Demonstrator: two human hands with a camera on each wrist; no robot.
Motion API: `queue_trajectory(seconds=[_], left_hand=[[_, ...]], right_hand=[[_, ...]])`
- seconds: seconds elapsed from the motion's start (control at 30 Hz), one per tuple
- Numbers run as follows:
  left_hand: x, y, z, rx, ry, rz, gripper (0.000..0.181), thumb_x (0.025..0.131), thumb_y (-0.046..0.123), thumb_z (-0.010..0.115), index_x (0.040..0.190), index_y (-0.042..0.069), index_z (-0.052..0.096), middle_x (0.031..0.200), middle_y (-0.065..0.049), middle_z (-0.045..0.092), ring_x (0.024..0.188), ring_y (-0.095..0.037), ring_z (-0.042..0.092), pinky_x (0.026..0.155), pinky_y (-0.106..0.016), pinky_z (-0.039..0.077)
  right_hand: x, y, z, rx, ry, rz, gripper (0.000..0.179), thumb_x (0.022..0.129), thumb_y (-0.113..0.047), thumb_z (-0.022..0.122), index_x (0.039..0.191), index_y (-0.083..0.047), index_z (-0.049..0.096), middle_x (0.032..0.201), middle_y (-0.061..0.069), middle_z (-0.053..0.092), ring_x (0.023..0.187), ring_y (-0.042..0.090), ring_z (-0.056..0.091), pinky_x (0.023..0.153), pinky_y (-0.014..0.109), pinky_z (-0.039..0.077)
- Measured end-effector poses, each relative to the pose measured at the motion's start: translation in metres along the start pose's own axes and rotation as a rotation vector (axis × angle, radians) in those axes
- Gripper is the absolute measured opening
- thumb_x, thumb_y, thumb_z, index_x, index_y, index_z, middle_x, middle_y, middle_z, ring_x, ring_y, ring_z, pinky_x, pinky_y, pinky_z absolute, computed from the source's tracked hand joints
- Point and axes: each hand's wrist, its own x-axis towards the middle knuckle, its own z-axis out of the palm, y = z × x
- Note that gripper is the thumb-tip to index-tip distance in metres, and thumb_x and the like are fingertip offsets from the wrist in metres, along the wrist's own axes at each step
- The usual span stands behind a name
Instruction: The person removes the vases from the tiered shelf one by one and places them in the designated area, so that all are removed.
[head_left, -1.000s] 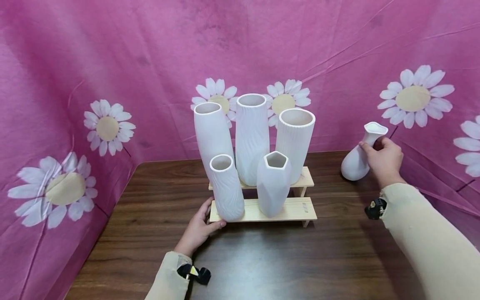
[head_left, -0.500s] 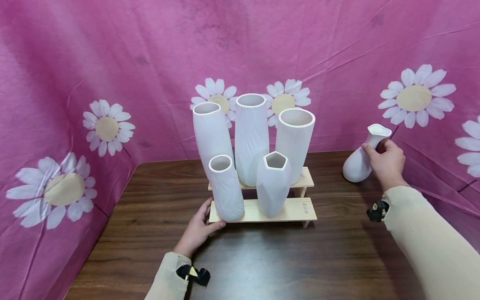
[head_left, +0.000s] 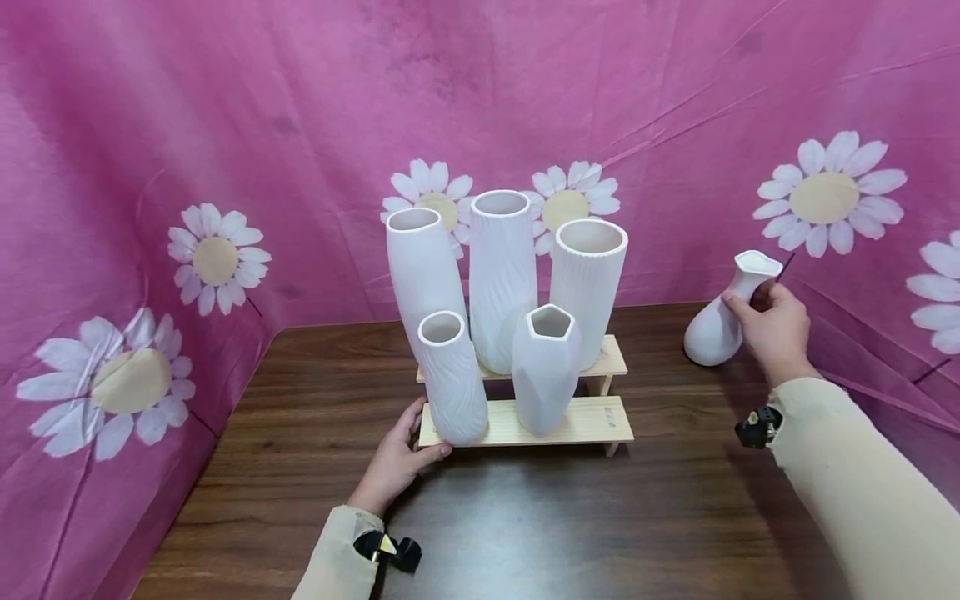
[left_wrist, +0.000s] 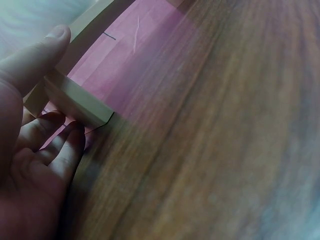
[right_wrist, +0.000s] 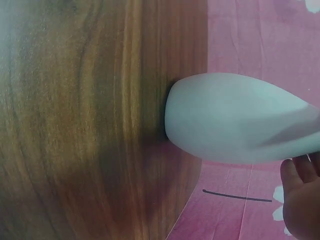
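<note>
Holding smooth, bulbous wht vase (head_left: 711,335) by narrow neck: R grip (head_left: 776,330) | clasping pale-wood 2-tier stand (head_left: 588,422): L grip (head_left: 397,462)

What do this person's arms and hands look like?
The left hand and right hand are ungloved. The left sleeve and right sleeve are plain cream. The left wrist device is black with a yellowish triangle; the right wrist device is mostly black.

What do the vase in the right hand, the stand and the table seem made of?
Held vase: probably ceramic, mostly matte; smooth white body shows no sharp glare.
Stand: pale wood, apparently unvarnished; grain lines run lengthwise.
Table: brown wood or look-alike laminate, slightly glossy; streaked grain, blurred light reflection.
</note>
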Motion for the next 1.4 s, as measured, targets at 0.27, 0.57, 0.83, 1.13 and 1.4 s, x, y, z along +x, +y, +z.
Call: queue_trajectory(seconds=[0.27,0.57,0.83,1.13,1.4], left_hand=[[0.0,-0.001,0.0,0.01,0.0,0.008,0.087,0.082,0.004,0.083,0.154,0.006,0.035,0.14,-0.016,0.058,0.114,-0.022,0.059,0.087,-0.022,0.051],[0.002,-0.001,-0.001,-0.03,-0.008,-0.001,0.087,0.081,-0.001,0.081,0.154,0.005,0.033,0.141,-0.018,0.056,0.111,-0.021,0.06,0.086,-0.023,0.052],[0.002,-0.004,0.001,-0.069,-0.024,0.021,0.089,0.081,-0.004,0.08,0.155,0.004,0.031,0.139,-0.021,0.056,0.105,-0.016,0.062,0.083,-0.023,0.054],[0.001,-0.004,0.001,-0.063,-0.037,0.036,0.084,0.082,-0.003,0.079,0.152,0.004,0.035,0.137,-0.021,0.057,0.102,-0.014,0.063,0.082,-0.023,0.054],[0.001,-0.004,0.002,-0.077,-0.034,0.043,0.079,0.082,-0.007,0.077,0.149,0.004,0.037,0.138,-0.022,0.056,0.103,-0.013,0.062,0.081,-0.023,0.054]], right_hand=[[-0.009,0.008,-0.008,-0.016,-0.06,-0.005,0.072,0.095,-0.052,0.062,0.142,0.001,0.052,0.132,0.026,0.06,0.108,0.018,0.056,0.087,0.029,0.048],[-0.023,0.009,-0.015,0.064,-0.047,0.02,0.071,0.093,-0.05,0.065,0.147,-0.006,0.049,0.14,0.023,0.056,0.095,-0.014,0.048,0.072,0.003,0.039],[-0.039,0.007,-0.02,0.183,0.023,0.056,0.064,0.092,-0.041,0.071,0.144,-0.008,0.054,0.123,-0.011,0.064,0.101,-0.011,0.053,0.077,0.002,0.041],[-0.061,-0.005,-0.02,0.334,0.098,0.038,0.052,0.09,-0.024,0.077,0.137,-0.009,0.061,0.111,-0.018,0.065,0.1,-0.009,0.059,0.077,0.002,0.042],[-0.086,-0.019,-0.009,0.608,0.129,0.054,0.043,0.087,-0.004,0.077,0.129,-0.004,0.066,0.108,-0.012,0.071,0.101,-0.003,0.064,0.079,0.005,0.047]])
